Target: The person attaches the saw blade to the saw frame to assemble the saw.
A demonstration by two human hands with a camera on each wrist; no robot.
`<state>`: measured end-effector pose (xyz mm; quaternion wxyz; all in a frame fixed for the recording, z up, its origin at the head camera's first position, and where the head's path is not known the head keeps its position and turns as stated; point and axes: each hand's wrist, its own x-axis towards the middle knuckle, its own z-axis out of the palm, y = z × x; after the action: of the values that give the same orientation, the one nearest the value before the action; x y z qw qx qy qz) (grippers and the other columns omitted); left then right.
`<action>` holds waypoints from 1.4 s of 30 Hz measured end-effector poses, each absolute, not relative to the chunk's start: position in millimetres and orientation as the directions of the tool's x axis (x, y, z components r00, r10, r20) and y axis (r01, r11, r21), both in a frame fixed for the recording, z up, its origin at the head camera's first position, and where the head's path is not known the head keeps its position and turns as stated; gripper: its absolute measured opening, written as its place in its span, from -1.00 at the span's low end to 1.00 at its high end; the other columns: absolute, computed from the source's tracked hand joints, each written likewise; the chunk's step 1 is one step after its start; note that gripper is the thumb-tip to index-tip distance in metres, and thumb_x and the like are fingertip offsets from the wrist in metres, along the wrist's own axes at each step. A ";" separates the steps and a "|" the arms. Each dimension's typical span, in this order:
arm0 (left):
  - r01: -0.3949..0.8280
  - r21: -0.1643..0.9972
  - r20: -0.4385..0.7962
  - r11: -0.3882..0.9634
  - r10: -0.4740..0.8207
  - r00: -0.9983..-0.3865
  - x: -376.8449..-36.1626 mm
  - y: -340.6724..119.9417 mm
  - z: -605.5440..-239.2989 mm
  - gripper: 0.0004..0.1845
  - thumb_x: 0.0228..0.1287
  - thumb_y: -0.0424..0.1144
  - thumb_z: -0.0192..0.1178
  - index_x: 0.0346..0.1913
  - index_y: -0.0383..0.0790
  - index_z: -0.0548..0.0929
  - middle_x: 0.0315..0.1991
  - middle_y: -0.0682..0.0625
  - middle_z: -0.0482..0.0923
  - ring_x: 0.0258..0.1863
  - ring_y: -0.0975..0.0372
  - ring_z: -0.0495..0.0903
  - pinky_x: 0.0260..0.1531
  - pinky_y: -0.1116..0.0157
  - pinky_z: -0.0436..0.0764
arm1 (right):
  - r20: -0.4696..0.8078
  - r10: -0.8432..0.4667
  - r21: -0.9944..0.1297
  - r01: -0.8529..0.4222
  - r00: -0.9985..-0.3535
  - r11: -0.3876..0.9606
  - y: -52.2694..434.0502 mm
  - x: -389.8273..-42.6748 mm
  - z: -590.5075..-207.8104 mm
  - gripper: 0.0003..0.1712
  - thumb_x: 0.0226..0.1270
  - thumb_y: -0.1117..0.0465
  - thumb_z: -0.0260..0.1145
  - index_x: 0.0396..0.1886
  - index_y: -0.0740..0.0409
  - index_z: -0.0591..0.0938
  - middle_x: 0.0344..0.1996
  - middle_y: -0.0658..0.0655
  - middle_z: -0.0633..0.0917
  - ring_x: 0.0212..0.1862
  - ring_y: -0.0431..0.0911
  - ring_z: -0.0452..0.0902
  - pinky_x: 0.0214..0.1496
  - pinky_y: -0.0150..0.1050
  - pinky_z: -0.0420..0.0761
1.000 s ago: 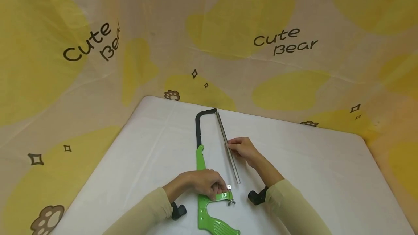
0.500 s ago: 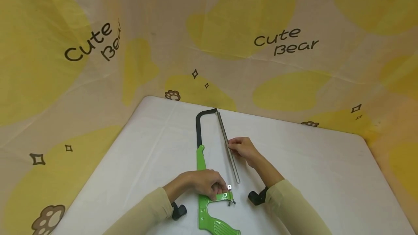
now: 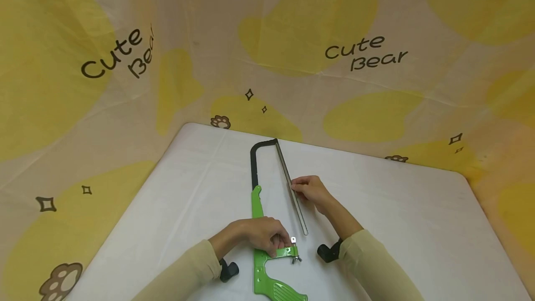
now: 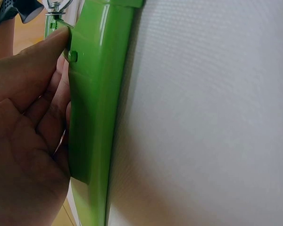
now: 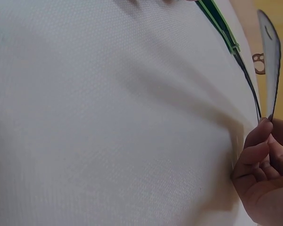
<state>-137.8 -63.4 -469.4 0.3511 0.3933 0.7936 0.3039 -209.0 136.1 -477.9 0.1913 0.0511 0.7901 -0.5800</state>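
closest to my head camera, two pale sleeves (image 3: 184, 266) reach in from the bottom edge, each with a black wrist mount (image 3: 330, 251) jutting beside it. between them sits the ribbed green handle (image 3: 284, 290) of a hacksaw (image 3: 260, 274), lying on the white table (image 3: 384, 208). just past it i have the left hand (image 3: 265, 232) curled over the green hacksaw frame (image 3: 257, 204), gripping its lower bar; my left wrist view shows the thumb lying against the metal. at that bar's end i see a wing nut (image 3: 296, 259) and a small blade holder (image 3: 294, 240) with a hole in it. a little farther on, just beside that holder, is the near end of the hacksaw blade (image 3: 299, 212). the right hand (image 3: 312, 191) pinches the blade along its length between thumb and fingers. the blade's far end meets the tip of the frame's black arm (image 3: 253, 164); whether it is hooked there, i can't tell. beyond the table hangs a fabric backdrop (image 3: 284, 68) with yellow patches and "cute bear" lettering.
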 end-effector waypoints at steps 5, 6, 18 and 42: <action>0.410 0.757 -0.321 0.509 0.836 -0.445 -137.8 -63.5 -469.4 -0.68 0.05 -0.48 0.42 -0.10 -0.15 0.73 -0.46 0.22 0.52 -0.45 0.49 0.47 -0.34 0.51 0.52 | -0.360 -0.142 -0.896 0.299 -0.922 0.329 135.6 -209.3 -478.1 -0.73 0.36 0.32 0.29 -0.05 0.44 0.66 -0.45 0.06 0.61 -0.44 -0.18 0.44 -0.41 -0.33 0.44; 0.410 0.757 -0.321 0.509 0.836 -0.445 -137.9 -63.5 -469.6 -0.68 0.05 -0.48 0.42 -0.10 -0.15 0.73 -0.46 0.22 0.52 -0.45 0.49 0.46 -0.34 0.51 0.52 | -0.362 -0.140 -0.894 0.301 -0.922 0.330 135.4 -209.3 -477.9 -0.74 0.36 0.33 0.29 -0.06 0.43 0.66 -0.45 0.06 0.61 -0.45 -0.18 0.44 -0.41 -0.33 0.44; 0.406 0.759 -0.327 0.510 0.837 -0.439 -138.1 -63.6 -471.0 -0.68 0.07 -0.47 0.41 -0.09 -0.14 0.73 -0.45 0.22 0.53 -0.44 0.48 0.46 -0.34 0.50 0.51 | -0.368 -0.119 -0.878 0.302 -0.922 0.372 127.3 -206.9 -476.7 -0.83 0.31 0.36 0.31 -0.18 0.39 0.70 -0.56 0.03 0.62 -0.52 -0.21 0.42 -0.51 -0.35 0.31; 0.421 0.770 -0.309 0.480 0.857 -0.412 -142.7 -63.2 -473.4 -0.67 0.07 -0.50 0.40 -0.08 -0.15 0.72 -0.44 0.22 0.51 -0.44 0.49 0.44 -0.35 0.52 0.49 | -0.345 -0.118 -0.873 0.272 -0.931 0.405 115.2 -205.6 -478.3 -0.87 0.31 0.40 0.31 -0.19 0.39 0.67 -0.53 0.08 0.65 -0.51 -0.18 0.52 -0.58 -0.36 0.35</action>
<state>-142.7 -63.2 -473.4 0.3566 0.4083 0.7828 0.3055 -205.6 115.2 -478.3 0.1794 0.0472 0.8186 -0.5436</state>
